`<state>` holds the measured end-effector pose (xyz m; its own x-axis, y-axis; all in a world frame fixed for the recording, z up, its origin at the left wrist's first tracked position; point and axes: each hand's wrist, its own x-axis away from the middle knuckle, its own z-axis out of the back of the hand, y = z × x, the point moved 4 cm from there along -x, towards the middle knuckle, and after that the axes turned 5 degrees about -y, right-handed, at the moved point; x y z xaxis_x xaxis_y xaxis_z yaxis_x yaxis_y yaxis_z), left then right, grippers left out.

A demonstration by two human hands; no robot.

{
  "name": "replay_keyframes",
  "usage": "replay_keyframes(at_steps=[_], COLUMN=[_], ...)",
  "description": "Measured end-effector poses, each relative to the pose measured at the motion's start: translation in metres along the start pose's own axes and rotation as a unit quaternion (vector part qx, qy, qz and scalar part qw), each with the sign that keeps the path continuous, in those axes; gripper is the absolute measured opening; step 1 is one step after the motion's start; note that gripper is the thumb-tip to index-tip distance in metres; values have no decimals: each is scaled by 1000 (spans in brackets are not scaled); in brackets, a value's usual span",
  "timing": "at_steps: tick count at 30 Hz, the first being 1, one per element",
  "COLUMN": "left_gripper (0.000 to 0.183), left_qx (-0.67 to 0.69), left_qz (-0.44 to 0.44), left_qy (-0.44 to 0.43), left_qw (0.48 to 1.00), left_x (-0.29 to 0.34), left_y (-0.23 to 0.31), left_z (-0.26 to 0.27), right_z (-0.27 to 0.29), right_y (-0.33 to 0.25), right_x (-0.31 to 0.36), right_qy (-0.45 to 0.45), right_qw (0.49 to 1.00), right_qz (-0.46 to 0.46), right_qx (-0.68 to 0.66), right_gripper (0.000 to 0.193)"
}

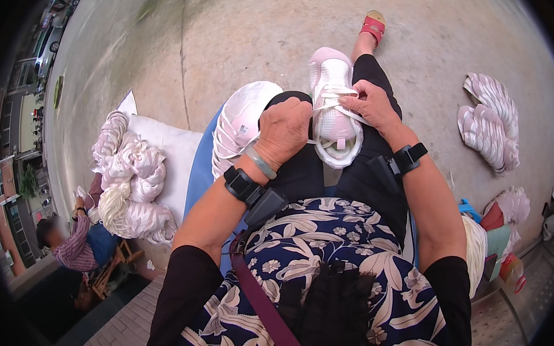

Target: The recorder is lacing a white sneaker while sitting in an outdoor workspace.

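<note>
A pale pink sneaker [332, 100] lies upright on my lap, toe pointing away, with white laces [341, 110] across its front. My right hand [373, 104] pinches a lace at the shoe's right side. My left hand [286, 132] is closed on the lace end at the shoe's left side, near the heel opening. A second pale pink sneaker [242, 123] lies sole up on a blue sheet [200, 168] just left of my left hand. Both wrists wear black bands.
White bundles of laces [133, 183] rest on a white sack [173, 160] at the left, and a seated person [73, 243] is beside them. More pink-white shoe parts [489, 119] lie on the concrete at the right. My foot in a red sandal [373, 28] is stretched ahead.
</note>
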<state>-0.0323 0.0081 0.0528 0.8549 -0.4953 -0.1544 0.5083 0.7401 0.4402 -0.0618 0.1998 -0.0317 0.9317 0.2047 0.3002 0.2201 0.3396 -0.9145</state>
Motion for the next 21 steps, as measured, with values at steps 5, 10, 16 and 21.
replay_keyframes(at_steps=[5, 10, 16, 21], left_gripper=[6, 4, 5, 8], left_qx=[-80, -138, -135, 14], left_qz=[-59, -71, -55, 0], left_qy=[19, -65, -56, -28], left_qw=[995, 986, 988, 999], left_x=[25, 41, 36, 34], left_y=[-9, -10, -14, -21], left_z=[41, 29, 37, 41], right_z=[4, 11, 19, 31], right_y=[-4, -16, -42, -38], right_x=[9, 30, 71, 77], right_qy=[-17, -7, 29, 71], right_qw=[999, 998, 926, 923], right_qz=[-24, 6, 205, 187], right_qx=[-24, -55, 315, 329], right_gripper=[20, 22, 13, 14])
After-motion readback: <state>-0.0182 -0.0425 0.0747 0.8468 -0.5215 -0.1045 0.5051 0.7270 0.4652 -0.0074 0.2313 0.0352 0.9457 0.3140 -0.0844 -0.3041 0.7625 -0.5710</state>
